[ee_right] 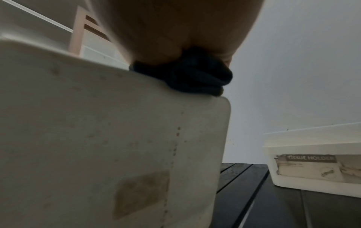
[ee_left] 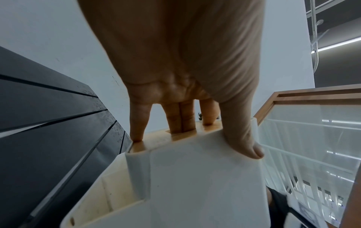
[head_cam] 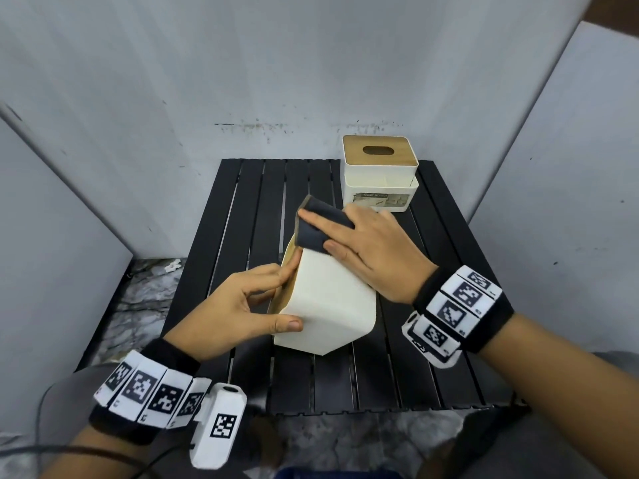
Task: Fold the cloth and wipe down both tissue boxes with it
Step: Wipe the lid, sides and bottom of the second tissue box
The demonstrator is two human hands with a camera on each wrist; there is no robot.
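Observation:
A white tissue box with a wooden lid lies tipped on its side in the middle of the black slatted table. My left hand grips its near end, thumb on the white wall and fingers on the lid. My right hand holds a folded dark cloth between index finger and thumb and presses it on the box's far upper edge; the cloth bunches under the palm. A second white tissue box with a wooden lid stands upright at the back right, labelled on its front.
Grey panels wall the table in at the back and on both sides. The table's front edge lies close to my body, with marbled floor to the left. A cable trails at the lower left.

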